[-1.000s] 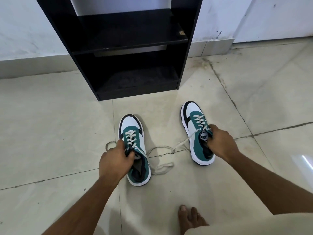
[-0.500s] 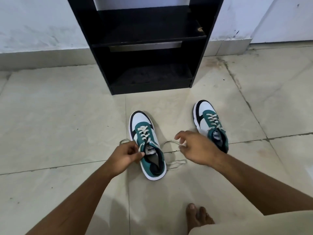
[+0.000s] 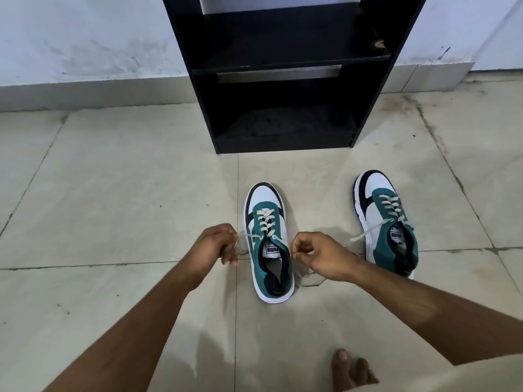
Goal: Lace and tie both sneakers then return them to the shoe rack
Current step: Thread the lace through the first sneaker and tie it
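Note:
Two teal, white and black sneakers stand on the tiled floor, toes toward a black shoe rack (image 3: 283, 80). The left sneaker (image 3: 268, 239) is between my hands, laced partway, its lace ends untied. My left hand (image 3: 218, 244) is closed on the lace end at the shoe's left side. My right hand (image 3: 319, 256) pinches the other lace end at the shoe's right side. The right sneaker (image 3: 387, 222) stands apart to the right, untouched, with one loose lace (image 3: 368, 232) trailing over its left edge.
The rack's two shelves hold nothing and it stands against a white wall (image 3: 85, 38). My bare toes (image 3: 351, 369) show at the bottom right beside pale cloth. Beige floor tiles (image 3: 113, 179) spread to the left and right.
My right hand left the right sneaker and came over to the left sneaker, taking its right lace end. My left hand shifted off the shoe's tongue to the left lace end. The view moved rightward.

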